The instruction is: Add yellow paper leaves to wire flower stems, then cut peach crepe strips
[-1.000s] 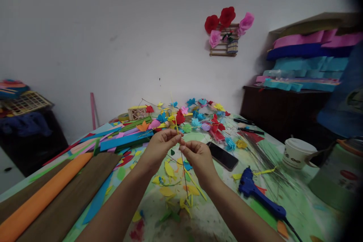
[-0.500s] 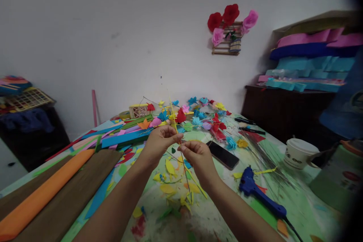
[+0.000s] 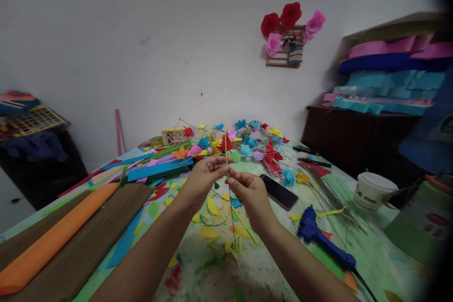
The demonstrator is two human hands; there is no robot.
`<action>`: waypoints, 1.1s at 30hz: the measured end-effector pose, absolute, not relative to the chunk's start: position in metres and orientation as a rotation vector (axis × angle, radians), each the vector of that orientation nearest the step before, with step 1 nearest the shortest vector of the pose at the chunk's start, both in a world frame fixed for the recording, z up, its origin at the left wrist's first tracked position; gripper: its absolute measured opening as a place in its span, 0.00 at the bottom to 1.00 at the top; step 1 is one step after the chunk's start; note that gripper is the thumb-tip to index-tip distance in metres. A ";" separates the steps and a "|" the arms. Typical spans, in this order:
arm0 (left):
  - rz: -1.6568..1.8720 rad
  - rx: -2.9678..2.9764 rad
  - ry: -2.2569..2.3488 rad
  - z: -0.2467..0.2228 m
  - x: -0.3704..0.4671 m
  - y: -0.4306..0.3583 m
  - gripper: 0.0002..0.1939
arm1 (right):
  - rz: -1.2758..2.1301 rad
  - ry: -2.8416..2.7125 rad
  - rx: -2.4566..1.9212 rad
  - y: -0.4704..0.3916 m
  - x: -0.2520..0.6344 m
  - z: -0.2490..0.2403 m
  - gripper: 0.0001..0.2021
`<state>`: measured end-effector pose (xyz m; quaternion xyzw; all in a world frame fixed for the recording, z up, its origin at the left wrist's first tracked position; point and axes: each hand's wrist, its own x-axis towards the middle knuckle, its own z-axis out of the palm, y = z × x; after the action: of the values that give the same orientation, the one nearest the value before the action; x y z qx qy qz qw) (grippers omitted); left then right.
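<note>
Between my hands, over the middle of the table, a thin wire [image 3: 226, 144] stands nearly upright, its upper part yellow and its lower part dark and bare. My left hand [image 3: 207, 177] pinches it from the left with thumb and fingers. Just below and to the right, my right hand [image 3: 249, 191] closes thumb and forefinger on the same wire. The fingertips of both hands almost touch. Under the hands lie yellow paper petals [image 3: 212, 207] and thin yellow strips [image 3: 246, 226] on the green-patterned tabletop.
Paper flowers [image 3: 246, 150] cluster at the back. Crepe paper rolls [image 3: 60, 236] lie on the left. To the right are a phone [image 3: 279, 192], a blue glue gun [image 3: 323, 238], loose wires [image 3: 332, 198], a lidded paper cup [image 3: 373, 193] and a green container [image 3: 414, 226].
The wire has swung from leaning left to nearly upright. Both hands have shifted slightly right, still pinching it. The camera view has moved slightly.
</note>
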<state>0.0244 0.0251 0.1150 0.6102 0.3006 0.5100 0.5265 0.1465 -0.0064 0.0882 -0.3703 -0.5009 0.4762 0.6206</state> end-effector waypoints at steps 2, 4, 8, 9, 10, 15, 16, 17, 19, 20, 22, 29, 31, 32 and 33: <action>1.252 1.451 0.727 0.116 0.022 0.026 0.16 | 1.102 -1.151 -0.857 -0.007 0.145 0.089 0.11; 1.288 1.446 0.730 0.118 0.020 0.028 0.14 | 1.113 -1.140 -0.858 -0.008 0.145 0.089 0.10; 1.334 1.475 0.757 0.120 0.015 0.030 0.14 | 1.126 -1.128 -0.853 -0.010 0.145 0.090 0.10; 1.334 1.481 0.770 0.120 0.015 0.031 0.14 | 1.120 -1.135 -0.854 -0.010 0.145 0.090 0.10; 1.336 1.480 0.786 0.120 0.015 0.031 0.14 | 1.109 -1.143 -0.856 -0.010 0.146 0.090 0.10; 1.378 1.462 0.806 0.119 0.016 0.032 0.15 | 1.076 -1.175 -0.867 -0.011 0.145 0.090 0.10; 1.383 1.466 0.797 0.118 0.016 0.032 0.15 | 1.079 -1.180 -0.865 -0.011 0.144 0.090 0.10; 1.386 1.470 0.788 0.118 0.016 0.032 0.15 | 1.082 -1.189 -0.864 -0.011 0.144 0.090 0.10; 1.383 1.478 0.777 0.117 0.016 0.033 0.15 | 1.080 -1.216 -0.870 -0.011 0.144 0.090 0.10; 1.382 1.481 0.776 0.117 0.017 0.033 0.15 | 1.076 -1.231 -0.875 -0.011 0.144 0.090 0.10; 1.373 1.489 0.781 0.116 0.017 0.033 0.16 | 1.071 -1.257 -0.881 -0.012 0.144 0.090 0.11; 1.409 1.480 0.769 0.115 0.019 0.032 0.15 | 1.027 -1.248 -0.899 -0.012 0.142 0.091 0.10; 1.407 1.466 0.760 0.116 0.020 0.030 0.14 | 1.037 -1.238 -0.892 -0.013 0.143 0.092 0.10; 1.399 1.448 0.753 0.117 0.021 0.029 0.14 | 1.046 -1.228 -0.885 -0.013 0.143 0.092 0.10; 1.375 1.423 0.740 0.118 0.023 0.027 0.13 | 1.056 -1.215 -0.875 -0.013 0.144 0.093 0.10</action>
<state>0.0226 0.0268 0.1177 0.5862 0.3049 0.5668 0.4921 0.1440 -0.0127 0.0926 -0.3787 -0.5259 0.4573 0.6091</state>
